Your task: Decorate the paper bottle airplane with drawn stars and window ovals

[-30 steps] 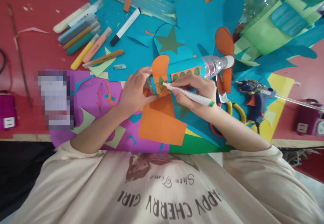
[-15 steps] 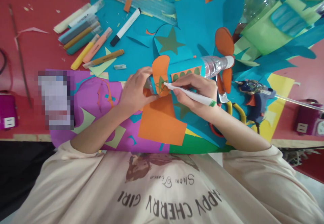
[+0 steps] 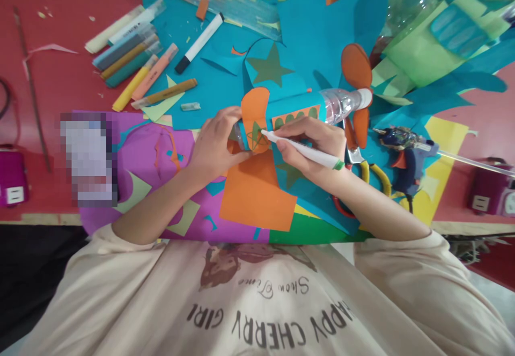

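Observation:
A plastic bottle (image 3: 337, 104) lies on its side, wrapped in blue paper, with an orange propeller (image 3: 357, 66) at its white cap. Along its side runs an orange strip with green ovals. My left hand (image 3: 215, 144) grips the bottle's base end, thumb and fingers on either side. My right hand (image 3: 314, 144) holds a white marker (image 3: 306, 151) with a green end, its tip touching an orange paper piece (image 3: 256, 103) at that end of the bottle. A star outline, partly filled green, shows on this piece. Under the hands lies a loose orange sheet (image 3: 257, 197).
Several markers (image 3: 132, 50) lie at the upper left; a black-capped marker (image 3: 200, 43) rests on blue paper (image 3: 309, 28). A glue gun (image 3: 408, 157) and scissors (image 3: 358, 165) lie right of my right hand. A phone (image 3: 89, 160) lies left on purple paper (image 3: 140, 157).
Almost nothing differs. Both hands, the bottle and the marker stay in nearly the same place, with the marker tip still on the star.

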A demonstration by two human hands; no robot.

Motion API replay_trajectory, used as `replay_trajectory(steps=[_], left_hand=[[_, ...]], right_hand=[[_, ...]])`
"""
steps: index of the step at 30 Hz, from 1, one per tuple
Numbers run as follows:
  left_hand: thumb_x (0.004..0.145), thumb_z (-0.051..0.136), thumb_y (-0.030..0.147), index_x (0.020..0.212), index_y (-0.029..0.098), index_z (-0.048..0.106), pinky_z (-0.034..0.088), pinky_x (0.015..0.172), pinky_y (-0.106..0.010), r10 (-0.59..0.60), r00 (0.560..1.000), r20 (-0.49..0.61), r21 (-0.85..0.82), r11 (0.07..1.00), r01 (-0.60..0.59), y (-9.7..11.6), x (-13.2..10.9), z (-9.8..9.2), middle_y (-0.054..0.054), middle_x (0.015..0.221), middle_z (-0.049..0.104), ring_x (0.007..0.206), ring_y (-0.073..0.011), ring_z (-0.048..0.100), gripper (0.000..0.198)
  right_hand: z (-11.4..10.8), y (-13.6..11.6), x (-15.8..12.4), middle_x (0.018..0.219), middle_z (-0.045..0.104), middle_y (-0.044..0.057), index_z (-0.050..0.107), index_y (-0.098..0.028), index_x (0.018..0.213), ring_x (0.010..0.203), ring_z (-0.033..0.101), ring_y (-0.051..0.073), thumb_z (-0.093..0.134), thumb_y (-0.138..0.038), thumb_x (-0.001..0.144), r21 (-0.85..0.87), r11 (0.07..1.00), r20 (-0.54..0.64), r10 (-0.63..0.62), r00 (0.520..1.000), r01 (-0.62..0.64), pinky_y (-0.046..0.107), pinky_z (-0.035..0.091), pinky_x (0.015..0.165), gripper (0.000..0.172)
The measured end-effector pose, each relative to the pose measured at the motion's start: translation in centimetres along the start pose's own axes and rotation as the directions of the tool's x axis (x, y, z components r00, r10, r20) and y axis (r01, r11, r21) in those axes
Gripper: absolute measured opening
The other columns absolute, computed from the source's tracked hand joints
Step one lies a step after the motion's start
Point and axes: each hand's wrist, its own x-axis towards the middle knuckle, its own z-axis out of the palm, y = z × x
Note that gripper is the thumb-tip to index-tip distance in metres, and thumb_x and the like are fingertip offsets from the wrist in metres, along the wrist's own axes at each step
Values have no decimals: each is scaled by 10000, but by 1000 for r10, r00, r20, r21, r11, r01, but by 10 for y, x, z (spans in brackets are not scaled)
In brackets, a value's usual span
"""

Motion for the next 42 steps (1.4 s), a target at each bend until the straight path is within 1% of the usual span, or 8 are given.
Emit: replay_trajectory(steps=[4, 9, 16, 21, 24, 27, 34, 42], left_hand=[[886, 672, 562, 1326, 271, 380, 520, 922, -432, 9, 1000, 7, 5, 1000, -9, -1, 0, 1, -104, 1371, 582, 1286, -302, 574, 602], [883, 677, 563, 1313, 260, 373, 527, 897, -423, 17, 1000, -8, 9, 1000, -17, 0, 0, -1, -117, 1354, 597, 1266, -302, 591, 607], [903, 647, 551, 1322, 276, 377, 515, 916, -425, 14, 1000, -4, -10, 1000, -14, 0, 0, 0, -96, 1389, 579, 1290, -301, 573, 569], [894, 658, 540, 1333, 278, 369, 511, 921, -419, 15, 1000, 1, -2, 1000, -15, -2, 0, 1, -92, 1387, 573, 1291, -302, 567, 586], [889, 663, 549, 1332, 266, 362, 516, 906, -423, 30, 1000, 4, -1, 1000, -30, -2, 0, 0, -107, 1369, 580, 1275, -312, 578, 606], [877, 676, 567, 1319, 266, 381, 518, 908, -423, 3, 1000, 22, 5, 1000, -3, -1, 0, -1, -112, 1359, 583, 1277, -316, 577, 611], [876, 666, 589, 1312, 280, 405, 523, 902, -424, -18, 1000, 16, -18, 1000, 18, -1, 1, 0, -97, 1372, 579, 1272, -308, 577, 594], [909, 638, 568, 1317, 261, 380, 526, 883, -417, 46, 998, -37, -45, 998, -48, 0, 1, -2, -103, 1355, 593, 1256, -303, 592, 572]], right_hand=[[0, -1, 0, 676, 684, -18, 678, -227, 838, 584, 604, 113, 647, -287, 887, -9, 1000, 37, 4, 999, -4, 255, 477, 529, 84], [1, -2, 1, 659, 678, -16, 660, -213, 779, 539, 574, 96, 641, -280, 885, 24, 999, 59, -34, 998, 32, 239, 452, 497, 127], [0, -1, 1, 720, 697, -10, 652, -229, 870, 589, 607, 113, 626, -261, 893, -7, 1000, 20, 13, 1000, -12, 247, 480, 529, 47], [0, -1, 1, 673, 678, -19, 644, -222, 833, 566, 595, 106, 643, -237, 878, 3, 1000, 7, -27, 1000, 27, 241, 465, 516, 47], [0, -2, 1, 661, 673, -19, 650, -217, 810, 567, 599, 107, 645, -245, 877, 26, 999, 43, -35, 998, 34, 241, 462, 517, 73], [-1, -2, 1, 670, 679, -15, 650, -217, 788, 558, 593, 102, 642, -282, 885, 20, 1000, 93, -23, 995, 21, 238, 463, 510, 118], [1, -1, 1, 714, 712, -14, 634, -232, 819, 557, 603, 101, 627, -248, 885, -26, 999, -25, -26, 999, 25, 238, 480, 503, 68], [2, -3, 1, 644, 673, -22, 644, -227, 778, 541, 591, 107, 635, -245, 876, 15, 999, 3, -51, 999, 51, 244, 463, 495, 101]])
